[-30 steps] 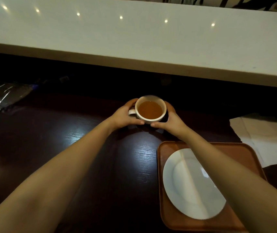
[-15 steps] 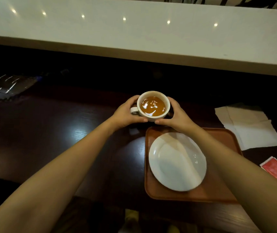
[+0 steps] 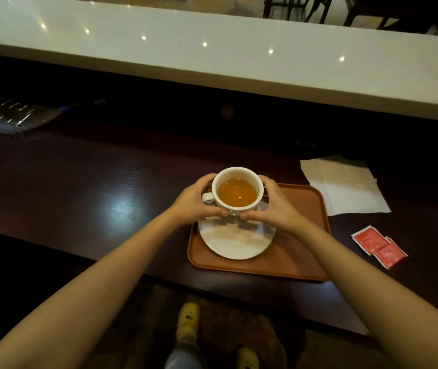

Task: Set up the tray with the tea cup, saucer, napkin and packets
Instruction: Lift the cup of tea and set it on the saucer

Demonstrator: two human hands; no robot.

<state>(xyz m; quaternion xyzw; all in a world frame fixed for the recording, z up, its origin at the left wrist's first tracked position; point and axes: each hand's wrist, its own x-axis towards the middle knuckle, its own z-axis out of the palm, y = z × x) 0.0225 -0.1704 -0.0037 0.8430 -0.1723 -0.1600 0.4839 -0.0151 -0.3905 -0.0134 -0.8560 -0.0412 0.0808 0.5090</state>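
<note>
Now both hands (image 3: 193,202) (image 3: 279,206) grasping tea cup (image 3: 237,191); seemingly above saucer (image 3: 236,241); tray (image 3: 300,251) beneath.

Head view, steeply down, close

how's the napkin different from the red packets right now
The napkin is white, one large sheet spread flat with fold creases; the red packets are small, and two of them overlap. The napkin lies beyond the tray's far right corner, while the packets lie nearer the person, off its right edge. Both rest on the dark counter, outside the tray, untouched, since the left hand and right hand hold the tea cup.
</note>
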